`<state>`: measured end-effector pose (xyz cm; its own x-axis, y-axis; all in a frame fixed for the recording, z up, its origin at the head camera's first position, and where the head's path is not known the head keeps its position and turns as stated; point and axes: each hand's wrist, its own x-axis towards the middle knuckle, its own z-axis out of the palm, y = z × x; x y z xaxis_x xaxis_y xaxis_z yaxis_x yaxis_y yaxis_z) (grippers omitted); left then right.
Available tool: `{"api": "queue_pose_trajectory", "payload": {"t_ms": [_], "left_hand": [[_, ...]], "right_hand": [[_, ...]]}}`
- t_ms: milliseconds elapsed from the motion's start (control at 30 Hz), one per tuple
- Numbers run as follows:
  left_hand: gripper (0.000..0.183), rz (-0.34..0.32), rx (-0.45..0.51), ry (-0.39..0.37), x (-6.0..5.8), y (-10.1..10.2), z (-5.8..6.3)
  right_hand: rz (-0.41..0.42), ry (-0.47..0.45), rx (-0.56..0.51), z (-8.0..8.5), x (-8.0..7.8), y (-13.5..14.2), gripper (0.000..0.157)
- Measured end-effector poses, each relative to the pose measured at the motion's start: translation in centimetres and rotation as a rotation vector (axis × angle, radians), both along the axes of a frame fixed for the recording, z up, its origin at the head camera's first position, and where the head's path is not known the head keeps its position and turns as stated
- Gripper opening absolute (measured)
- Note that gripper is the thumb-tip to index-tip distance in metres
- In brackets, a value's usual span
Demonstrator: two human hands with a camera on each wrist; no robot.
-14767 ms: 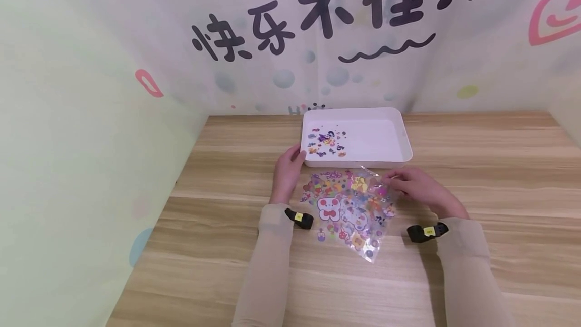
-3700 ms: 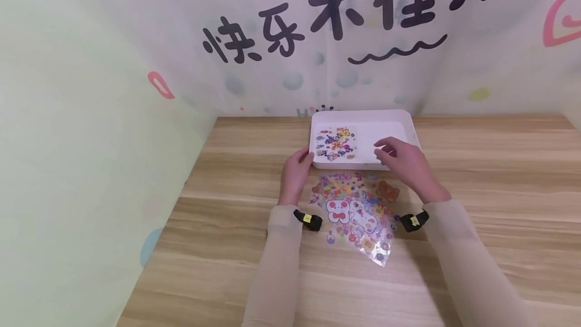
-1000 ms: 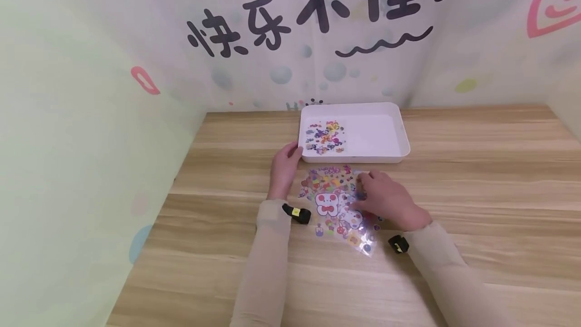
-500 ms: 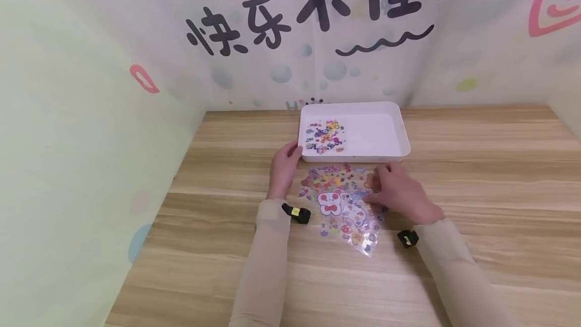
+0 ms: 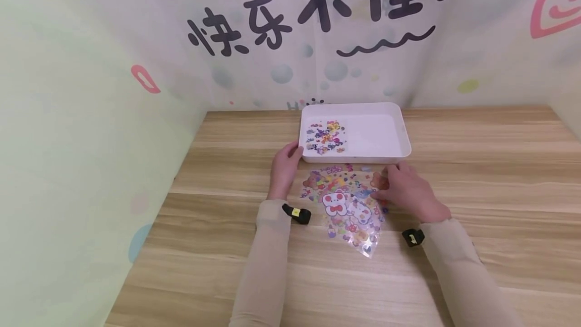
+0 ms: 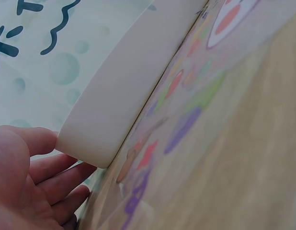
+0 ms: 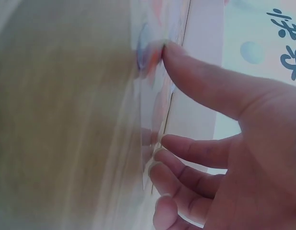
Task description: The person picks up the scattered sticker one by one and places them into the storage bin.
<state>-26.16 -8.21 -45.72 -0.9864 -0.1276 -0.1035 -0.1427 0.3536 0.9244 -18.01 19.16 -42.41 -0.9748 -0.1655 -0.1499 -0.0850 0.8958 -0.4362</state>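
Observation:
In the head view, a white tray [image 5: 376, 138] stands at the back of the table. A small clear sticker sheet [image 5: 326, 138] lies in its left part. My left hand [image 5: 285, 168] holds the tray's near left corner; in the left wrist view the thumb and fingers meet the end wall. In front of the tray lie overlapping clear sticker sheets [image 5: 336, 205] with cartoon animals and small motifs. My right hand [image 5: 410, 193] is over their right edge. In the right wrist view its thumb touches a sheet, and the fingertips are at the edge, spread apart from the thumb.
The wooden table [image 5: 218, 256] runs up to a printed cloth backdrop [image 5: 254, 79] with black characters. Another pale cloth wall [image 5: 68, 165] borders the left side. Each wrist carries a black camera band [image 5: 297, 213].
The right hand has moved right and slightly away, and the top sticker sheet has shifted a little right under it. More stickers show in the tray than in the oldest frame. The left hand stays put.

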Motion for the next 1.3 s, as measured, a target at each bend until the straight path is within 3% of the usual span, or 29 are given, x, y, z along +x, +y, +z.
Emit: {"api": "queue_pose_trajectory", "payload": {"t_ms": [433, 733, 933, 1300], "left_hand": [[0.042, -0.002, 0.001, -0.010, 0.16, -0.08, 0.12], [0.040, 0.004, -0.011, -0.017, 0.29, 0.03, 0.11], [0.041, 0.000, -0.008, -0.011, 0.25, 0.03, 0.07], [0.042, -0.004, -0.004, -0.010, 0.21, 0.13, 0.09]], "right_hand": [[-0.012, -0.013, -0.023, 0.09, -0.09, 0.04, 0.040], [0.006, 0.001, 0.000, 0.25, -0.14, 0.20, 0.050], [0.018, -0.042, -0.040, 0.04, -0.49, 0.27, 0.052], [0.043, -0.118, -0.066, 0.34, -0.75, 0.58, 0.032]]}}
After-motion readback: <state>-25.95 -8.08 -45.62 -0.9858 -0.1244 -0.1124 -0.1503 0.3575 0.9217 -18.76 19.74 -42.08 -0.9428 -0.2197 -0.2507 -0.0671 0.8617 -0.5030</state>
